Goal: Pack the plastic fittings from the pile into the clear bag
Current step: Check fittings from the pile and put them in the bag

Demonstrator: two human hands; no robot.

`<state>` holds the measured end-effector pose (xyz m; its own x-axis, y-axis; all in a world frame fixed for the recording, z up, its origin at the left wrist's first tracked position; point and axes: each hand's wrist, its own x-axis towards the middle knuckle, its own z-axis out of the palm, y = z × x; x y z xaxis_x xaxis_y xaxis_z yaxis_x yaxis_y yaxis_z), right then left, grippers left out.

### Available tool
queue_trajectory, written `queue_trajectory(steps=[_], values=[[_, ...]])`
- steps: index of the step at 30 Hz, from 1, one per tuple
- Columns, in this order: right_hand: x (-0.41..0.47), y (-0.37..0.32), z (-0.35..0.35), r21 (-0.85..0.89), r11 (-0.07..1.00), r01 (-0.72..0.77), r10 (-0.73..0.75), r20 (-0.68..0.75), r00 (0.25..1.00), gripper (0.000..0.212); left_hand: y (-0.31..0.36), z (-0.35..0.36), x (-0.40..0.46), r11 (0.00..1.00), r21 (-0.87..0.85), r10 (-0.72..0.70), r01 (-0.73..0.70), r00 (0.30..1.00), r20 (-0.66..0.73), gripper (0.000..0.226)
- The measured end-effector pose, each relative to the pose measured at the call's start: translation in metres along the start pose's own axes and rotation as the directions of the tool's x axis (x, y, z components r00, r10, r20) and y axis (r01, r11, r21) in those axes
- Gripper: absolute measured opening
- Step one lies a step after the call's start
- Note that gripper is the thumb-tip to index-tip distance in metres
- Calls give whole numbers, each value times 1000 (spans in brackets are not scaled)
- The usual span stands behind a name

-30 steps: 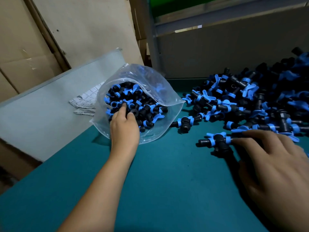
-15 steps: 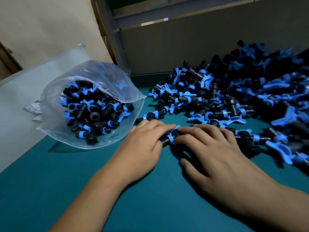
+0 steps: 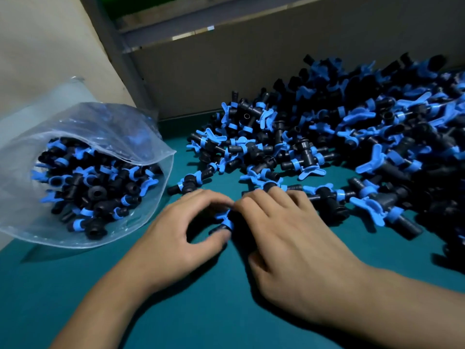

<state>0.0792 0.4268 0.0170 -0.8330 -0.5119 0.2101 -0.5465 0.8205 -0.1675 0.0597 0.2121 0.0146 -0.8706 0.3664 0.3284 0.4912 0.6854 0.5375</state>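
Fitting (image 3: 224, 221) pinched in left hand (image 3: 176, 238) fingers, right hand (image 3: 289, 238) curled beside, teal table (image 3: 201, 311)

On the teal surface (image 3: 176, 311) both hands meet over one black-and-blue plastic fitting (image 3: 224, 222). The left hand (image 3: 176, 238) curls round it, thumb under its near end and fingers arched over the top. The right hand (image 3: 289, 243) lies palm down just beside it, its fingertips (image 3: 273, 191) touching the near edge of the pile of fittings (image 3: 352, 137), which spreads across the right and rear of the surface. To the left lies the clear bag (image 3: 153, 152), mouth open toward the hands, well filled with the same fittings. A grey panel (image 3: 251, 59) stands behind the pile.
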Motion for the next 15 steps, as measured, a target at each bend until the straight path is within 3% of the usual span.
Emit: queue_trajectory(steps=[3, 11, 15], values=[[3, 4, 0, -5, 1000, -21, 21, -9, 1000, 38, 3, 4, 2, 999, 48, 3, -3, 1000, 5, 41], [7, 7, 6, 8, 994, -112, 112, -146, 983, 12, 3, -1, 0, 995, -14, -97, 96, 988, -119, 18], [11, 15, 5, 222, 960, -169, 212, -188, 959, 23, 3, -1, 0, 996, -55, -83, 77, 988, -131, 18]])
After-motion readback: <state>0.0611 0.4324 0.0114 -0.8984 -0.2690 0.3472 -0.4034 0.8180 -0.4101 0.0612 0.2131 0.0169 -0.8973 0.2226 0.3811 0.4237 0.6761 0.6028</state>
